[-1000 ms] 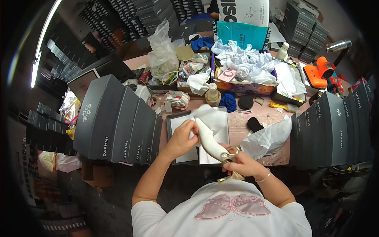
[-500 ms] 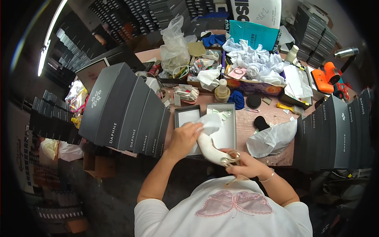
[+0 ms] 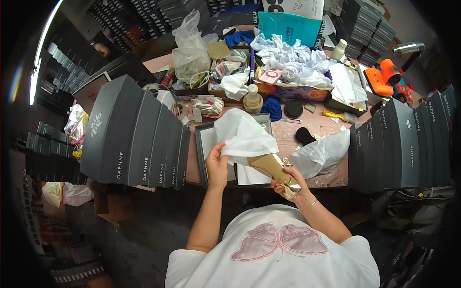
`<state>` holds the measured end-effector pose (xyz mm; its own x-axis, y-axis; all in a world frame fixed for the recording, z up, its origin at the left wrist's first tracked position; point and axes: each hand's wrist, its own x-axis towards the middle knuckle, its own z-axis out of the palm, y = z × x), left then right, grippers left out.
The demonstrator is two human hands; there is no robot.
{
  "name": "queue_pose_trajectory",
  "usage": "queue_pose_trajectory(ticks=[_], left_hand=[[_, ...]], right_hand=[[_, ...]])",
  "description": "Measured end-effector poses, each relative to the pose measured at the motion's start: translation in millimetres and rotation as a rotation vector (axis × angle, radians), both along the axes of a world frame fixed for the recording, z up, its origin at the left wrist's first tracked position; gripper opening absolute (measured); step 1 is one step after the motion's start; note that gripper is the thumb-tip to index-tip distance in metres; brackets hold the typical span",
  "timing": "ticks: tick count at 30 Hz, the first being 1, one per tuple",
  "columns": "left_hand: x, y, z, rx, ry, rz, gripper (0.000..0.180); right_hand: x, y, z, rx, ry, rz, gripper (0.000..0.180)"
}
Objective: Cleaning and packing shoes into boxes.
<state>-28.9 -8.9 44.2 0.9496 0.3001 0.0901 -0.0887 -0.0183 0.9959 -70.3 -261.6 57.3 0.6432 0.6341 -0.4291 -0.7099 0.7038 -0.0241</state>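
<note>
My left hand [image 3: 217, 165] pinches the lower edge of a white, thin shoe bag [image 3: 243, 133], which covers one end of a gold sandal [image 3: 265, 165]. Closed round the sandal's other end, by its shiny gold ornament, is my right hand [image 3: 291, 185]. The covered part of the sandal is hidden inside the bag. Beneath both hands lies an open grey shoe box [image 3: 200, 152] with white paper in it. Right of the sandal rests another white bag [image 3: 321, 154], which looks filled, beside a small black pad [image 3: 304, 136].
Dark shoe boxes stand in rows at left [image 3: 111, 129] and right [image 3: 396, 144]. Behind the work spot are a pump bottle [image 3: 252, 100], a blue cloth [image 3: 272, 109], a round black tin [image 3: 293, 109], a yellow brush [image 3: 339, 115] and a carton of crumpled white paper [image 3: 293, 91].
The white bag has spread open and now covers one end of the sandal. The sandal has turned, showing its gold side. My left hand has moved down to the bag's edge.
</note>
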Motion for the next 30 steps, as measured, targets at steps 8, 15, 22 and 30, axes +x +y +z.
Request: queue_pose_trajectory(ticks=[8, 15, 22, 30], left_hand=[[-0.8, -43.5, 86.8, 0.599, -0.229, -0.289, 0.031], [-33.9, -50.9, 120.4, 0.753, -0.417, -0.611, 0.039], [-53.0, -69.6, 81.1, 0.774, -0.553, -0.435, 0.038], [-91.0, -119.4, 64.5, 0.403, -0.652, -0.55, 0.027]], right_hand=[[-3.3, 0.5, 46.6, -0.344, -0.536, 0.223, 0.052], [27.3, 29.0, -17.2, -0.729, -0.699, 0.024, 0.025], [38.0, 37.9, -15.6, -0.565, -0.307, -0.217, 0.04], [39.2, 36.4, 7.3, -0.397, -0.394, -0.069, 0.048]])
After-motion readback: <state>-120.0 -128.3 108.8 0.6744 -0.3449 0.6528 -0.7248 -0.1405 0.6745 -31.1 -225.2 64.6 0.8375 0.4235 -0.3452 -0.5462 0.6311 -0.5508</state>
